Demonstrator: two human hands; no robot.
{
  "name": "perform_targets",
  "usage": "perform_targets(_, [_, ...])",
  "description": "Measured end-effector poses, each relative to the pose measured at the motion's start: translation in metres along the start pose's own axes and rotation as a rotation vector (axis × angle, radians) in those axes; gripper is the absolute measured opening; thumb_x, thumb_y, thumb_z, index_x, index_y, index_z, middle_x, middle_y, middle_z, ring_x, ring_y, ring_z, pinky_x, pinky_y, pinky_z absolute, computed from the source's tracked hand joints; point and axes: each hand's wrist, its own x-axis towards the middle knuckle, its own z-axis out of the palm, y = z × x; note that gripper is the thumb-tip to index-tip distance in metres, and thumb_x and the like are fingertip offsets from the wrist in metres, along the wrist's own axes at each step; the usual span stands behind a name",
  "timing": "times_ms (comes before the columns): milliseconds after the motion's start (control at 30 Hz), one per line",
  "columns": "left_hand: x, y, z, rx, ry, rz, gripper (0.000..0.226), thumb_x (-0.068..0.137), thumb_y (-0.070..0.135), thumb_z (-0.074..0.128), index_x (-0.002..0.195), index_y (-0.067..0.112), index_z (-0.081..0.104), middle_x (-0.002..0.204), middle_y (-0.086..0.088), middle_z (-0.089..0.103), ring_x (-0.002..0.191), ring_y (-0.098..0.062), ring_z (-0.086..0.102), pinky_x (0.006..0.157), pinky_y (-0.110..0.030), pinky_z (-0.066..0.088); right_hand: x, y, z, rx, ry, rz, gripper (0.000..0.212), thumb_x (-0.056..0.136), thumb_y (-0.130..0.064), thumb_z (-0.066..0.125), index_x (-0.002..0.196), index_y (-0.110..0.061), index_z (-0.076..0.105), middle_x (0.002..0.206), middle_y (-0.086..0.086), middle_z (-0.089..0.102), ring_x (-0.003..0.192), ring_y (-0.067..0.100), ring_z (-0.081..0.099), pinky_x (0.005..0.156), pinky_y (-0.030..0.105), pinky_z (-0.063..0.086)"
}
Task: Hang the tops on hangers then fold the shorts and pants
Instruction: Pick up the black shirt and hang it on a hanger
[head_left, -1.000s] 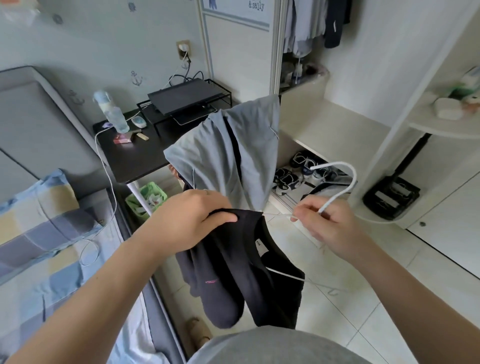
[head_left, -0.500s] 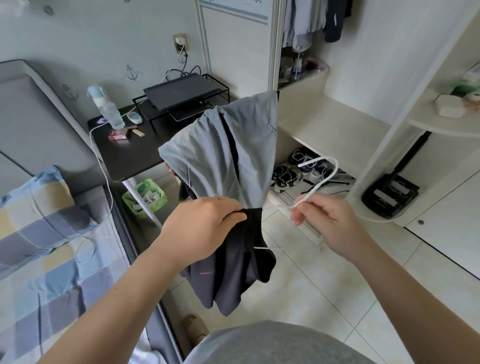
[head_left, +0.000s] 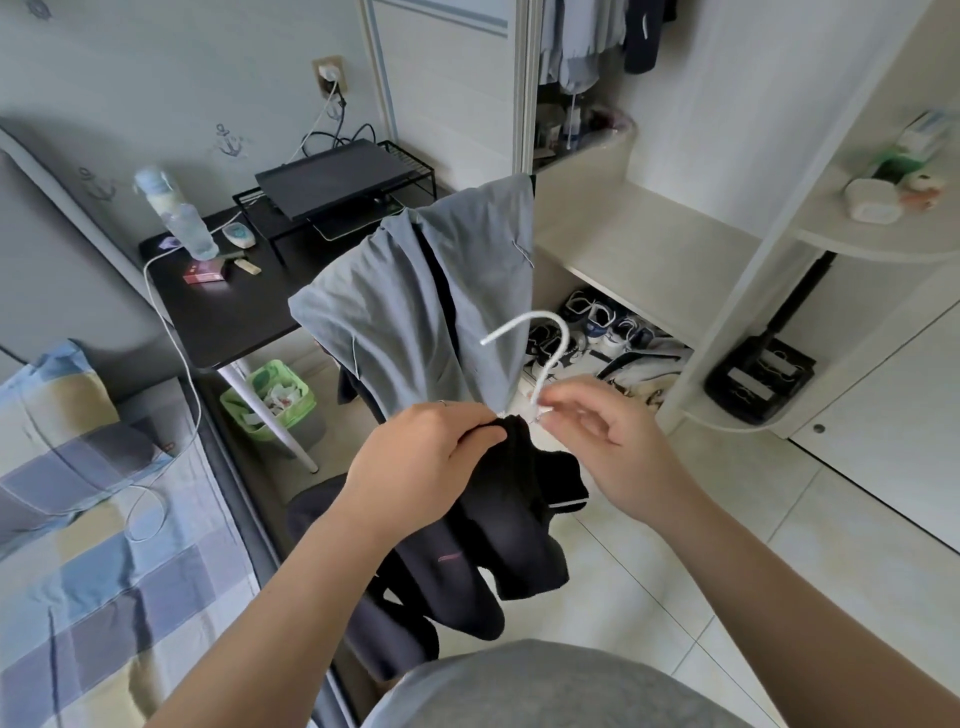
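A black top (head_left: 511, 525) hangs bunched in front of me, its neck gathered at a white hanger (head_left: 550, 348) whose hook sticks up above the cloth. My left hand (head_left: 421, 457) grips the top's collar. My right hand (head_left: 608, 441) pinches the hanger's neck just below the hook. The hanger's arms are hidden inside the top. Behind them a grey garment (head_left: 415, 306) is draped over a chair back, with a dark one under it.
A black desk (head_left: 228, 312) with a bottle (head_left: 176, 213) and a laptop stand stands at the left. A green bin (head_left: 270, 400) sits under it. The bed (head_left: 93, 519) is at the far left. The open wardrobe (head_left: 649, 249) has shoes (head_left: 597, 322) on its floor.
The hanger's hook has swung upright and nearer my left hand. The black top has slid further onto the hanger, and my hands have come closer together.
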Motion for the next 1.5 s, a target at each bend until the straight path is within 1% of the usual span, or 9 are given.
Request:
perform_targets(167, [0.004,-0.007,-0.005,-0.228,0.131,-0.048,0.021,0.100,0.027,0.058,0.086,0.018,0.071,0.058,0.004,0.055,0.052,-0.014,0.045,0.052,-0.031,0.040,-0.021,0.027,-0.014,-0.205,0.303,-0.101,0.016,0.094,-0.011,0.062,0.107,-0.019,0.067,0.104,-0.012,0.067,0.103,0.013,0.064,0.088,0.019,0.048])
perform_targets(333, [0.006,0.007,-0.011,-0.371,0.209,-0.055,0.025,0.100,0.024,0.058,0.076,0.020,0.064,0.053,0.009,0.041,0.050,-0.007,0.036,0.050,-0.015,0.030,-0.020,0.050,0.008,-0.210,-0.032,0.129,0.038,0.092,-0.018,0.068,0.128,-0.028,0.060,0.121,-0.021,0.059,0.117,0.000,0.054,0.096,0.018,0.043])
perform_targets(500, [0.011,0.010,-0.015,-0.417,0.220,-0.074,0.030,0.101,0.025,0.056,0.071,0.024,0.058,0.056,0.004,0.041,0.052,-0.005,0.036,0.051,-0.020,0.031,-0.003,0.049,0.025,-0.185,-0.004,0.035,0.006,0.092,-0.014,0.068,0.093,-0.018,0.071,0.111,-0.017,0.066,0.104,0.006,0.063,0.086,0.018,0.047])
perform_targets(700, [0.009,-0.002,-0.020,-0.395,0.241,-0.086,0.034,0.101,0.024,0.056,0.069,0.034,0.055,0.055,0.012,0.042,0.054,-0.006,0.038,0.053,-0.019,0.032,-0.016,0.055,0.029,-0.127,-0.083,0.059,0.010,0.097,-0.024,0.057,0.088,-0.021,0.061,0.086,-0.007,0.064,0.082,0.016,0.061,0.076,0.030,0.049])
perform_targets(867, [0.007,-0.007,-0.014,-0.426,0.284,-0.130,0.031,0.101,0.024,0.056,0.072,0.032,0.060,0.055,0.012,0.045,0.053,-0.006,0.040,0.053,-0.020,0.033,-0.027,0.059,0.039,-0.181,-0.080,-0.108,0.012,0.097,-0.018,0.057,0.092,-0.009,0.063,0.113,-0.009,0.060,0.095,0.016,0.063,0.084,0.027,0.050])
perform_targets(1000, [0.008,-0.013,-0.013,-0.454,0.307,-0.131,0.031,0.101,0.025,0.056,0.072,0.032,0.062,0.053,0.013,0.041,0.051,-0.006,0.036,0.050,-0.021,0.031,-0.029,0.069,0.037,-0.177,-0.164,0.075,0.018,0.099,-0.037,0.046,0.094,-0.021,0.054,0.082,-0.001,0.063,0.074,0.025,0.061,0.069,0.043,0.049])
perform_targets(1167, [0.009,-0.018,-0.020,-0.459,0.315,-0.120,0.033,0.101,0.024,0.057,0.070,0.033,0.063,0.052,0.014,0.041,0.048,-0.003,0.035,0.047,-0.015,0.030,-0.030,0.103,0.027,-0.287,-0.310,0.210,0.009,0.099,-0.032,0.054,0.094,-0.026,0.057,0.077,-0.012,0.064,0.065,0.002,0.056,0.062,0.015,0.042])
perform_targets(1333, [0.006,-0.034,-0.037,-0.367,0.176,-0.070,0.035,0.102,0.023,0.056,0.068,0.029,0.061,0.052,0.013,0.036,0.050,-0.003,0.033,0.050,-0.016,0.029,-0.026,0.128,-0.004,-0.617,-0.243,0.209,0.011,0.102,-0.026,0.054,0.103,-0.025,0.064,0.083,-0.021,0.058,0.081,-0.008,0.050,0.112,0.034,0.022])
perform_targets(1500, [-0.002,-0.051,-0.042,-0.327,0.049,-0.083,0.032,0.100,0.031,0.057,0.075,0.012,0.061,0.062,-0.007,0.040,0.057,-0.007,0.036,0.054,-0.021,0.031,-0.008,0.109,-0.045,-0.582,-0.159,0.136,0.013,0.096,-0.018,0.065,0.090,-0.029,0.068,0.085,-0.025,0.063,0.085,-0.006,0.057,0.100,0.030,0.032])
